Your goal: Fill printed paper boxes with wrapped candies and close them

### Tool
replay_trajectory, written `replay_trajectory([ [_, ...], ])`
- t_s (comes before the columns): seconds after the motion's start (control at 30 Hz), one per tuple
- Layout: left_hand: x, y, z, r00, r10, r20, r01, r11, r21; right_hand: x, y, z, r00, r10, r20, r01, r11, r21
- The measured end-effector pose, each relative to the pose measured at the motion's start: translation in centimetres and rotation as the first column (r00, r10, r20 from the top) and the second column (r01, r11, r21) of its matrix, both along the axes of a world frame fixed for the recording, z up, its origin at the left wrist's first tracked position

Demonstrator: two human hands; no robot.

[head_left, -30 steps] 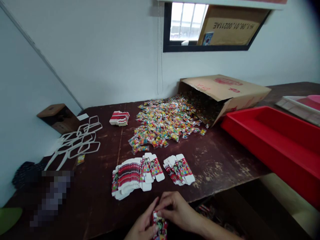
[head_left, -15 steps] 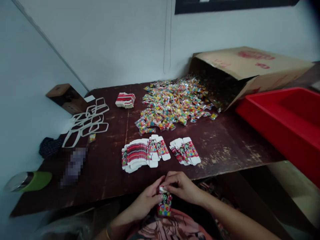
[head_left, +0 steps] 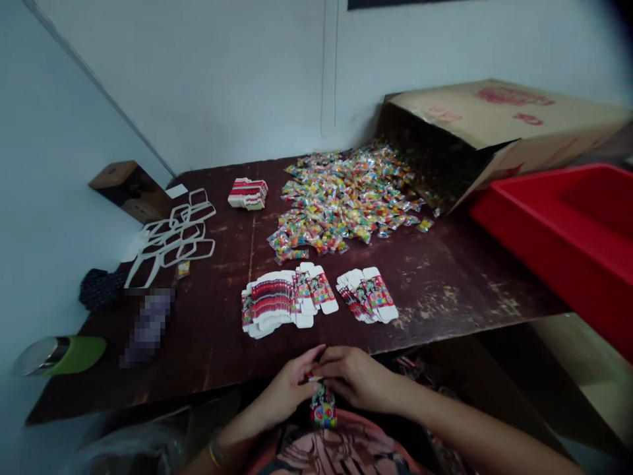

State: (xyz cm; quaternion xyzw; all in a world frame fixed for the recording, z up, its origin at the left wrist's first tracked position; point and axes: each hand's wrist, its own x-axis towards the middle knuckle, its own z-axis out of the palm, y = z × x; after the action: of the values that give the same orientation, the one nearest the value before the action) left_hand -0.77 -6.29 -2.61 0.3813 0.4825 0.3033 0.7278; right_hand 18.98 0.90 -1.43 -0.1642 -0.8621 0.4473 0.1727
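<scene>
A small printed carton (head_left: 324, 406), red with colourful pictures, is held upright in front of my body, below the table's front edge. My left hand (head_left: 289, 389) grips it from the left with the thumb across its front. Fingers of my right hand (head_left: 353, 376) are bent over the carton's top end and hide it. On the table just beyond lie two fanned stacks of flat cartons, a larger stack (head_left: 279, 300) and a smaller stack (head_left: 368, 295). Behind them spreads a heap of wrapped candies (head_left: 346, 198) in clear packets.
A cardboard box (head_left: 494, 119) lies on its side at the back right, its mouth facing the candies. The red tray (head_left: 534, 224) stands at right. On the left are pale looped bands (head_left: 173, 231), a brown box (head_left: 131, 191) and a green-bodied bottle (head_left: 79, 353). Another carton stack (head_left: 247, 193) sits farther back.
My right fingers have moved over the carton's top, where a pale flap showed before. My left hand keeps its hold. The view has shifted slightly.
</scene>
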Motion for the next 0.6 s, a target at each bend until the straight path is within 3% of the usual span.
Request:
replay_trajectory([
  [0.07, -0.7, 0.8, 1.9, 0.984, -0.043, -0.176, 0.053, 0.997, 0.053, -0.7, 4.4, -0.1, 0.997, -0.066, 0.036, 0.063, 0.995, 0.077],
  [0.1, -1.2, 1.1, 3.1, 0.958, -0.090, -0.272, 0.113, 0.991, 0.071, -1.1, 7.1, -0.1, 0.973, -0.218, 0.069, 0.203, 0.963, 0.178],
  [0.13, -1.9, 1.4, 4.4, 0.921, -0.143, -0.363, 0.182, 0.980, 0.077, -1.4, 10.0, 0.0, 0.911, -0.400, 0.101, 0.353, 0.882, 0.313],
  [0.23, -4.1, 1.5, 7.5, 0.716, -0.342, -0.609, 0.453, 0.891, 0.032, -2.2, 17.6, 0.3, 0.820, -0.566, 0.083, 0.493, 0.772, 0.402],
  [0.3, -5.3, 1.2, 8.4, 0.614, -0.381, -0.692, 0.531, 0.847, 0.005, -2.5, 20.3, 0.5, 0.799, -0.598, 0.066, 0.531, 0.752, 0.392],
  [0.37, -6.0, 0.9, 8.0, 0.681, -0.311, -0.663, 0.429, 0.903, 0.017, -2.5, 20.8, 0.5, 0.774, -0.631, 0.038, 0.578, 0.731, 0.361],
  [0.47, -5.5, 1.4, 6.1, 0.910, -0.072, -0.407, 0.087, 0.996, 0.018, -2.5, 17.8, 0.6, 0.760, -0.650, -0.015, 0.629, 0.729, 0.268],
  [0.53, -4.1, 2.3, 4.6, 0.962, 0.081, -0.262, -0.077, 0.997, 0.028, -2.4, 14.1, 0.8, 0.791, -0.611, -0.035, 0.605, 0.772, 0.195],
  [0.6, -2.4, 3.4, 3.4, 0.962, 0.172, -0.212, -0.165, 0.985, 0.047, -2.3, 10.1, 1.1, 0.845, -0.528, -0.084, 0.534, 0.842, 0.077],
])
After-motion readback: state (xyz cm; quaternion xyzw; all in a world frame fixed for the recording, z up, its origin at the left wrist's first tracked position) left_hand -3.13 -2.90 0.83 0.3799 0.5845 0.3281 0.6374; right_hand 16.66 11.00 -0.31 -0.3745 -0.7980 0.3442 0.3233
